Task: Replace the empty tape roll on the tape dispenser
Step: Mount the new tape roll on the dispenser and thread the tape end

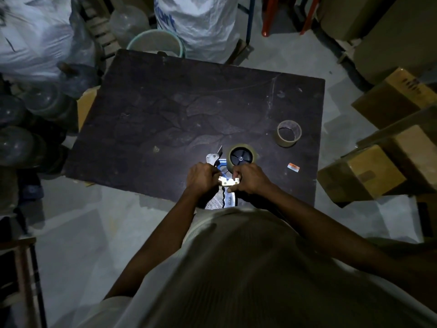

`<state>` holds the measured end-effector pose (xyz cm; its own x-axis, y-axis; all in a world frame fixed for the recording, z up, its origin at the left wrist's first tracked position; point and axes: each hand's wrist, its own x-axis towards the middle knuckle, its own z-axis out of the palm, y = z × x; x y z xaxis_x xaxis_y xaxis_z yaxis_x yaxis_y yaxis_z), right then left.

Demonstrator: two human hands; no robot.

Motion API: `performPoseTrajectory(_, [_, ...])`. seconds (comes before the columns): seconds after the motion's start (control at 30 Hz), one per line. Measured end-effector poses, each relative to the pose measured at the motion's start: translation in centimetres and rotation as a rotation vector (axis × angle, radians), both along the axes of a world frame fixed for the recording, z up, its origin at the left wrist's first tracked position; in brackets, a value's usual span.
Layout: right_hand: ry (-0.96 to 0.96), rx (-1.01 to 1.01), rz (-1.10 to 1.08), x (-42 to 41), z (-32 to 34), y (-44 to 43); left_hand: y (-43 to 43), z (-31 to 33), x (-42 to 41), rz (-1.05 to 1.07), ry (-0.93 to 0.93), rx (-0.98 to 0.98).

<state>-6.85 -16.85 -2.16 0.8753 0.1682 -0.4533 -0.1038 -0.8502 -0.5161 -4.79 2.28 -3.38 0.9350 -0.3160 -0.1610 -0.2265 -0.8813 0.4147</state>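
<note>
Dim storage clutter rings the scene: white woven sacks (201, 22) stand beyond the far edge of the counter (165, 114), cardboard boxes (369, 171) are stacked off its right edge, and clear round jars (16, 145) crowd the floor to its left. Dark and scuffed, the counter carries little, and all of it sits toward the near right corner.

At the near edge lies the tape dispenser (224, 166), flat on its side, with its blue-and-silver handle reaching back toward the person and its metal blade end pointing to the far left. A tape roll (241, 155) sits on the dispenser's black wheel, just beyond both hands. The left hand (202, 178) is curled closed over the dispenser's frame, its knuckles up. The right hand (251, 179) sits just beside it, its fingers bent in and pinching at a small bright metal piece (229, 181) that spans the gap between the two hands; whether the left fingers also grip that piece cannot be told.

An empty tape roll (289, 133), a bare tan ring, stands on its rim near the right edge, well apart from the hands. Between it and the right hand a small orange-and-white scrap (293, 167) lies flat on the counter
</note>
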Motion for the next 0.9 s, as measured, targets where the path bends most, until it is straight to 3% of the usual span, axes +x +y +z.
performPoseTrajectory(0.9, [0.064,0.018,0.02,-0.1,-0.5,-0.3,4.5,-1.7,-3.0,0.109,0.014,-0.172])
